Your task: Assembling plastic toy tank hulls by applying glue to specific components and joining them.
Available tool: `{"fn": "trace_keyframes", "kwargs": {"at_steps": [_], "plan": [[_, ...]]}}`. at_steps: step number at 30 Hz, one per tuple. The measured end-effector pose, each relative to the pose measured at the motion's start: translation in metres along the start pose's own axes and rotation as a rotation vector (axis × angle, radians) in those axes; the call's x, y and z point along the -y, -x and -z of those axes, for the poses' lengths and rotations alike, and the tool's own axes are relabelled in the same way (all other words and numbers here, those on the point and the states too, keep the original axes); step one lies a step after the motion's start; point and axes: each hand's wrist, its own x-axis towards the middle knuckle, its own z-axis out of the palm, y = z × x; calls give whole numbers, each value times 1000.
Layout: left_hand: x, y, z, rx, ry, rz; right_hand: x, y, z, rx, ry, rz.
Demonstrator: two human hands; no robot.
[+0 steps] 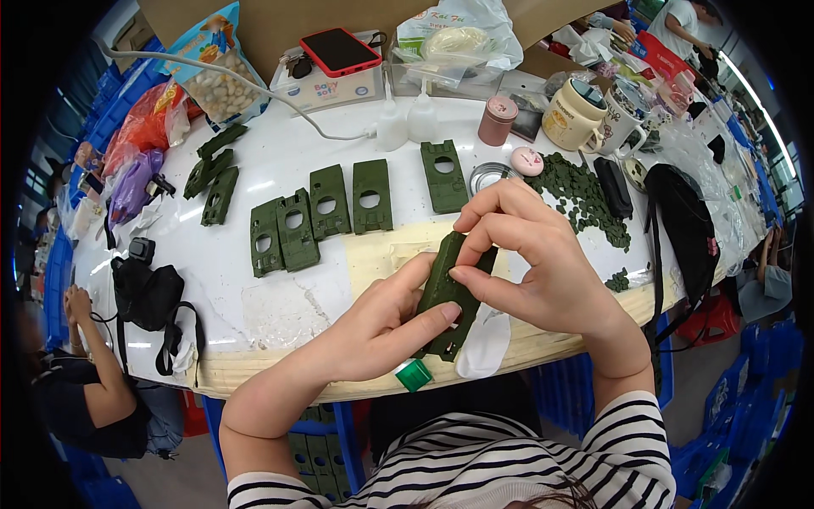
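Note:
My left hand (377, 321) is closed around a dark green plastic model tank hull (439, 293), tilted above the table's front edge, its thumb lying across the upper face. My right hand (543, 265) is at the hull's far end. Its thumb and fingertips pinch together against the surface; whatever sits between them, if anything, is too small to make out. Several similar green hulls (370, 195) with round holes lie in a row beyond my hands, and one more hull (443, 176) lies apart to their right. Small green parts (581, 195) are heaped past my right hand.
Two white squeeze bottles (392, 125), a pink tin (498, 120) and mugs (574, 114) stand at the back. A red-cased phone (340, 52) rests on a box. A green cap (413, 375) is by the front edge. Black bags lie on both sides. Another person (102, 394) sits at left.

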Motion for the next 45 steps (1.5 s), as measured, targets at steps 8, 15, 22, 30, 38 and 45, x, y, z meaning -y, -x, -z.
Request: {"fn": "trace_keyframes", "kwargs": {"at_steps": [8, 15, 22, 30, 38, 45], "plan": [[1, -1, -1, 8, 1, -23, 0, 0, 3, 14, 0, 7], [1, -2, -2, 18, 110, -44, 1, -1, 4, -8, -8, 24], [0, -2, 0, 15, 188, -55, 1, -2, 8, -35, 4, 41], [-2, -3, -4, -15, 198, -73, -12, -3, 46, -61, 94, -79], [-1, -3, -2, 1, 205, -27, -10, -4, 33, -68, 48, 96], [4, -4, 1, 71, 135, -35, -6, 1, 1, -7, -173, -45]]}}
